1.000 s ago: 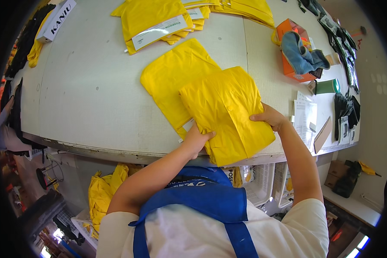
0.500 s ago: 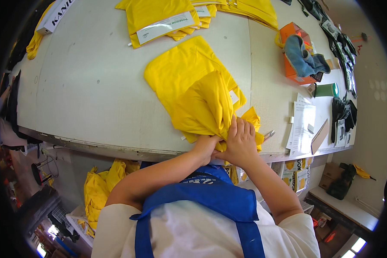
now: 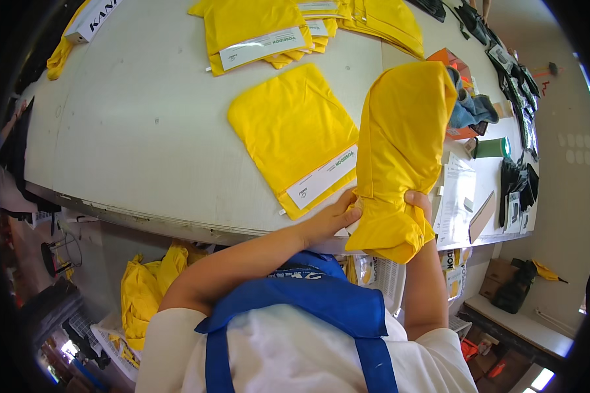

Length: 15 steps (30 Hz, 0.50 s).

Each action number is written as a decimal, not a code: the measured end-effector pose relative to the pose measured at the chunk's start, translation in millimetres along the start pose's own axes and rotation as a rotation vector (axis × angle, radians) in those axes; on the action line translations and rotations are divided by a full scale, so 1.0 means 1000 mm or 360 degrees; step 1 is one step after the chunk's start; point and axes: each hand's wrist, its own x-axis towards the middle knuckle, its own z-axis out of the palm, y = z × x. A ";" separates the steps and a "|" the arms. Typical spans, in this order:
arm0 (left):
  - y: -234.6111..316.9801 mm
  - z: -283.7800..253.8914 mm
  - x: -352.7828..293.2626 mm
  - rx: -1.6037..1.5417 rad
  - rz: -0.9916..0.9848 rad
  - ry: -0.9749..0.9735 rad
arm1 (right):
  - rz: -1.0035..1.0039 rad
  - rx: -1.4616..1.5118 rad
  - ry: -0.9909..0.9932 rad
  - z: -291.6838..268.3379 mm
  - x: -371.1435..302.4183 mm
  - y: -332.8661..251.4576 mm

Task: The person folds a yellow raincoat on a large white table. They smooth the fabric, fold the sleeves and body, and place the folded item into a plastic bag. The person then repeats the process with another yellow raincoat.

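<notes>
A yellow fabric piece [image 3: 403,124], puffed out at the top and gathered near its lower end, is held upright over the table's front edge. My left hand [image 3: 342,211] pinches the left side of the gathered part. On the other side, my right hand [image 3: 418,202] grips it with the thumb in front; its other fingers are hidden behind the fabric. Just left of it, a flat folded yellow packet [image 3: 288,124] lies on the table, its white label strip [image 3: 322,177] fully showing.
Stacked yellow packets [image 3: 255,33] lie at the far side of the white table [image 3: 144,150]. An orange box [image 3: 462,132] with a blue cloth [image 3: 472,108], a green roll [image 3: 491,148], papers [image 3: 457,203] and black packaged items [image 3: 518,183] are on the right. Yellow fabric [image 3: 141,295] hangs below the left edge.
The yellow fabric piece has been raised off the folded packet and moved right, uncovering the packet's label. Both hands moved with it, and the right hand went to its right side.
</notes>
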 end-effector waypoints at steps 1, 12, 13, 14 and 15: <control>0.011 0.009 -0.007 -0.0255 -0.0097 -0.0080 | -0.0073 0.0040 0.0011 0.013 -0.006 0.000; 0.011 -0.054 -0.024 0.1790 0.0143 0.0609 | 0.0103 0.0287 -0.0006 -0.055 -0.010 0.018; 0.002 -0.062 -0.023 0.2174 0.0360 0.0922 | 0.0036 0.0251 0.0099 -0.058 -0.010 0.017; -0.006 -0.072 -0.025 0.2248 0.0326 0.0816 | 0.0020 0.0264 0.0101 -0.058 -0.009 0.014; -0.015 -0.083 -0.030 0.2319 0.0291 0.0708 | 0.0008 0.0278 0.0113 -0.057 -0.010 0.011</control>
